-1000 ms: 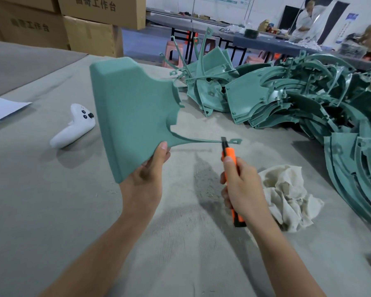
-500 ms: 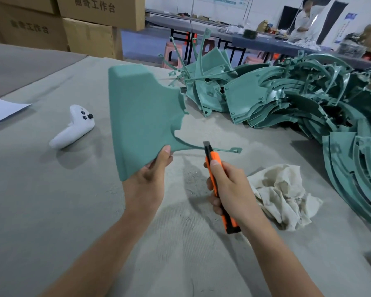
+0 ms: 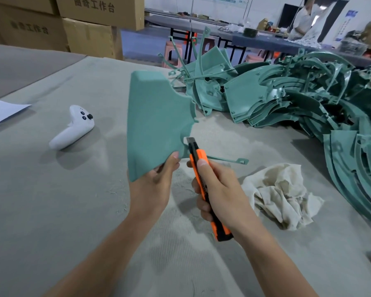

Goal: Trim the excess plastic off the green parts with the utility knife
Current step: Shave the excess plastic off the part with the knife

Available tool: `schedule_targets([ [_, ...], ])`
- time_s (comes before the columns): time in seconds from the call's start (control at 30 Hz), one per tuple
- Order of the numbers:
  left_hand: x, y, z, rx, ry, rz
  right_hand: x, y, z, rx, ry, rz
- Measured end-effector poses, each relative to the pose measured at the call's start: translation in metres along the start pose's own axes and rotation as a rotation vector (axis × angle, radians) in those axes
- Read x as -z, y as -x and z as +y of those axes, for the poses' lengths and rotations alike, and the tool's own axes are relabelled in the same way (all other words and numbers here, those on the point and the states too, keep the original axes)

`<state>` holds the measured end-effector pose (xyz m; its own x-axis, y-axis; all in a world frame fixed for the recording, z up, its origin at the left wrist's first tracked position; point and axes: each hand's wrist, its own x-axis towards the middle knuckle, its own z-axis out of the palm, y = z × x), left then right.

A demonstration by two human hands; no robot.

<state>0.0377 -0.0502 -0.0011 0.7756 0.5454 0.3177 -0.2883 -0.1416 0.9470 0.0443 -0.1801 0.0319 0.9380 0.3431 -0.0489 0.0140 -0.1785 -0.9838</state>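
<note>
Now the silver blade of the orange-and-black utility knife is found at the inner curve of the flat, textured green plastic part, just where the thin green runner branches off toward 3 o'clock. Compared with a second ago it is set closer in along that runner, so the cut is judged to be brought to the root, with the runner not yet severed. The part is held upright above the grey felt-covered table, pinched at its lower edge by the left hand, while the knife handle is wrapped by the right hand, thumb laid on its spine. The heap of untrimmed green parts is left at 2 o'clock, a crumpled cream rag at 4 o'clock and a white game controller at 9 o'clock.
</note>
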Motion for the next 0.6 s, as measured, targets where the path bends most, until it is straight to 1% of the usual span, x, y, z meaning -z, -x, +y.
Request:
schedule_targets([
  [0.07, 0.001, -0.001, -0.002, -0.024, -0.042, 0.0, -0.001, 0.002, -0.002, 0.012, 0.005, -0.026],
  [0.17, 0.001, -0.002, -0.002, -0.055, -0.135, -0.007, 0.001, 0.003, -0.004, -0.024, -0.039, -0.035],
  [0.27, 0.001, 0.003, 0.002, -0.03, -0.168, -0.022, 0.002, 0.005, -0.005, -0.026, -0.071, -0.036],
  [0.3, 0.003, 0.004, 0.002, 0.001, -0.226, -0.053, 0.003, 0.005, -0.005, -0.024, -0.076, -0.028],
  [0.37, 0.008, 0.007, -0.003, 0.064, -0.418, -0.218, 0.007, 0.004, -0.005, -0.008, -0.062, 0.007],
  [0.4, 0.008, 0.007, -0.004, 0.066, -0.463, -0.244, 0.01, 0.003, -0.005, 0.014, -0.027, 0.031],
  [0.43, 0.008, 0.006, -0.002, 0.057, -0.435, -0.217, 0.014, 0.002, -0.004, 0.046, 0.024, 0.057],
  [0.5, 0.006, 0.002, 0.01, 0.002, -0.199, -0.015, 0.022, 0.001, -0.004, 0.104, 0.141, 0.113],
  [0.53, 0.005, 0.0, 0.014, -0.005, -0.123, 0.032, 0.025, 0.001, -0.004, 0.113, 0.182, 0.136],
  [0.6, 0.004, -0.004, 0.013, 0.01, -0.08, 0.098, 0.029, 0.0, -0.004, 0.086, 0.173, 0.138],
])
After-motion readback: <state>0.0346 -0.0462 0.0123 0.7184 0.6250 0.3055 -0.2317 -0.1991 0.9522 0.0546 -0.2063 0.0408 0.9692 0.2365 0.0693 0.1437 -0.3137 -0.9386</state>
